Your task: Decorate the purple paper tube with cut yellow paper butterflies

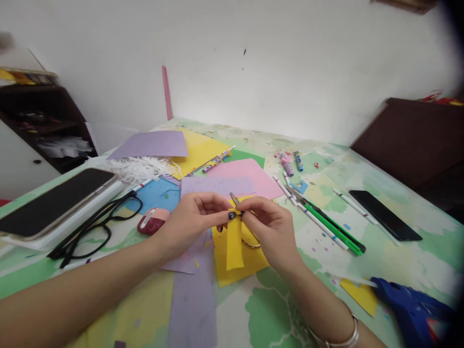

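Pinching the upper end of a yellow strip from its left side, the left hand has its thumb set against the bent fingers, dark nails showing at the paper. The right hand grips the same end from the opposite side, thumb and fingertips closed close to the left thumb, so the strip sits squarely between the two hands. Exactly how its top is folded or bent is hidden by the fingertips. From there the strip drops toward the person, its free lower end below both hands and in front of a larger yellow sheet. A pair of scissors shows behind the fingers, its blade tip pointing away between the hands and a handle loop visible by the right palm. Under the left forearm and wrist, a long purple strip runs toward the near edge, with a small red-and-pink case just beside the wrist. Beyond the hands lies a pink sheet. To the right of the right hand are a green cutter and white sticks; nearer the person, past the braceleted right wrist, rests a blue glue gun.
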`<state>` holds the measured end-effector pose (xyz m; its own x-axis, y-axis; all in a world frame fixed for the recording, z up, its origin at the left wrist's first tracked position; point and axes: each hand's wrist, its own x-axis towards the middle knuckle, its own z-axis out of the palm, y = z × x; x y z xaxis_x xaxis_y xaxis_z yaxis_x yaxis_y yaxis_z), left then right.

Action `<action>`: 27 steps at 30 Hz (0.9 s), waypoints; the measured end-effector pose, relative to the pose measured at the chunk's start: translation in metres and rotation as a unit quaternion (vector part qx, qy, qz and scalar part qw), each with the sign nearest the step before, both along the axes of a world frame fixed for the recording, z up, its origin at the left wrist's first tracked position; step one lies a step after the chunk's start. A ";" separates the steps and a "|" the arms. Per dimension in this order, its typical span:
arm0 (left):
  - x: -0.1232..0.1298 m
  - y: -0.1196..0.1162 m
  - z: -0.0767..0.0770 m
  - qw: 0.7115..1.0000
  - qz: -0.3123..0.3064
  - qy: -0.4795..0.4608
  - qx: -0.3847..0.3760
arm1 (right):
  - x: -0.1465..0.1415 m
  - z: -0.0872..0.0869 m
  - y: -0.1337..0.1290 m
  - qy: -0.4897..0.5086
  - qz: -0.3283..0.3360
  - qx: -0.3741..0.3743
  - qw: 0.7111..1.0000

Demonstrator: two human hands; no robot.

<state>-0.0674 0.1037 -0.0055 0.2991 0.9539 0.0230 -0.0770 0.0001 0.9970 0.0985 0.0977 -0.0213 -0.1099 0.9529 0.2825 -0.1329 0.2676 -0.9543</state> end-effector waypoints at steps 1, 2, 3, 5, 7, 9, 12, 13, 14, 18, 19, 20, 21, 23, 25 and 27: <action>0.000 -0.001 0.001 1.000 0.008 0.006 0.000 | 0.000 0.000 0.000 0.003 0.007 -0.005 1.000; 0.000 -0.001 0.002 1.000 0.017 0.011 0.001 | 0.000 0.000 0.000 0.010 0.014 -0.010 1.000; 0.000 -0.002 0.003 1.000 0.025 0.016 0.002 | 0.001 0.000 0.001 0.019 0.023 -0.015 0.999; 0.000 -0.003 0.004 0.999 0.033 0.022 0.008 | 0.001 -0.001 0.001 0.036 0.040 -0.024 0.998; 0.000 -0.004 0.003 0.999 0.032 0.024 0.011 | 0.001 0.000 0.001 0.041 0.049 -0.035 0.997; 0.001 -0.005 0.002 0.999 0.025 0.025 0.014 | 0.001 0.000 0.000 0.031 0.051 -0.044 0.997; 0.001 -0.004 0.000 0.999 0.021 0.035 0.021 | 0.001 0.001 0.000 0.021 0.056 -0.053 0.997; 0.000 -0.004 0.000 0.999 0.021 0.039 0.022 | 0.002 0.001 0.000 0.020 0.058 -0.054 0.997; 0.000 -0.003 0.000 0.999 0.023 0.044 0.023 | 0.002 0.001 0.000 0.020 0.058 -0.054 0.997; -0.001 -0.003 0.001 0.998 0.016 0.062 0.026 | 0.002 -0.002 0.003 0.020 0.051 -0.052 0.997; -0.001 -0.002 0.001 0.997 0.013 0.064 0.027 | 0.002 -0.003 0.004 0.021 0.050 -0.053 0.997; -0.001 -0.002 0.001 0.997 0.012 0.065 0.028 | 0.002 -0.003 0.004 0.024 0.049 -0.053 0.997; -0.001 -0.003 0.002 0.997 0.011 0.065 0.027 | 0.002 -0.003 0.004 0.027 0.048 -0.053 0.997; 0.000 -0.003 0.002 0.998 0.009 0.062 0.028 | 0.002 -0.003 0.005 0.029 0.040 -0.052 0.997; 0.001 -0.003 0.002 0.998 0.010 0.053 0.030 | 0.001 -0.001 0.004 0.024 0.022 -0.048 0.998; 0.001 -0.003 0.001 0.998 0.017 0.042 0.034 | 0.001 0.000 0.003 0.017 0.006 -0.043 0.999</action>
<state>-0.0662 0.1007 -0.0045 0.2705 0.9606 0.0637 0.0074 -0.0683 0.9976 0.0994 0.1010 -0.0212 -0.1138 0.9726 0.2026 -0.1676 0.1822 -0.9689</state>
